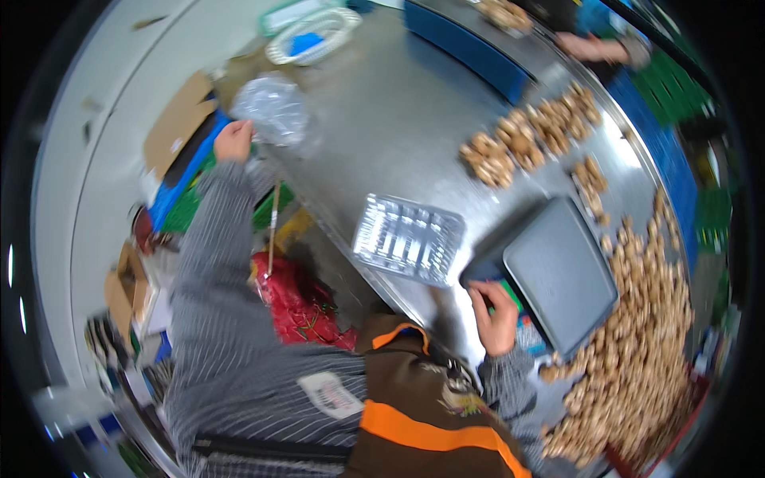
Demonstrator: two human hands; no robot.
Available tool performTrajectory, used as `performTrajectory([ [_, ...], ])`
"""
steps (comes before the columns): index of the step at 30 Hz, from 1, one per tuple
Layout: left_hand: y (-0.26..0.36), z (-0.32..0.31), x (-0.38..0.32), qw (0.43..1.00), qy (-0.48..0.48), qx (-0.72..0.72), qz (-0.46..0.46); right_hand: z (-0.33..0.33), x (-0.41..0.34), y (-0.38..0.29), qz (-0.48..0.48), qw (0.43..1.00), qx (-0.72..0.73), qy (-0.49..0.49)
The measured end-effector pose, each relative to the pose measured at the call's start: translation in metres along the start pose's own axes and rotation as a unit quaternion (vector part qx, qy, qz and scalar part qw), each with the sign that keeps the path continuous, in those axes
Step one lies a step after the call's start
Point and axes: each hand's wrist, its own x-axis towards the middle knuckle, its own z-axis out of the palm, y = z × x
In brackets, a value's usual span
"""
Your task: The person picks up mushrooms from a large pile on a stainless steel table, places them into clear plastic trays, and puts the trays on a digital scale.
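Observation:
My left hand (pixel 234 141) is stretched far out to the left, its fingers closed at the near edge of some crumpled clear plastic (pixel 272 110), seemingly a bag. My right hand (pixel 495 316) is curled beside a grey box-like device (pixel 559 275) with a flat top, probably a weighing scale. Whether those fingers pinch anything does not show. Between the hands, a clear ribbed plastic punnet (pixel 409 239) lies on the metal table (pixel 358 119), with no produce visible in it. Filled punnets (pixel 487 160) of small brown produce form a row beyond the device.
A large heap of loose brown produce (pixel 633 346) covers the table's right side. A blue divider (pixel 469 51) and a white basket (pixel 314 36) stand at the back. Red netting (pixel 305 305) hangs below the near edge. Another person's arm (pixel 597 49) reaches in at upper right.

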Motion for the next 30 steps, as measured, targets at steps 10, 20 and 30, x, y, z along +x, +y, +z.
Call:
performTrajectory([
  [10, 0.094, 0.035, -0.236, 0.811, -0.280, 0.116, 0.501, -0.016, -0.058, 0.046, 0.068, 0.997, 0.003, 0.029],
  [20, 0.101, 0.034, -0.231, 0.843, -0.305, 0.070, 0.438, -0.022, -0.120, 0.067, 0.121, 0.987, 0.049, 0.098],
  [30, 0.102, 0.039, -0.242, 0.853, -0.298, 0.044, 0.426, -0.021, -0.144, 0.077, 0.129, 0.983, 0.063, 0.112],
])
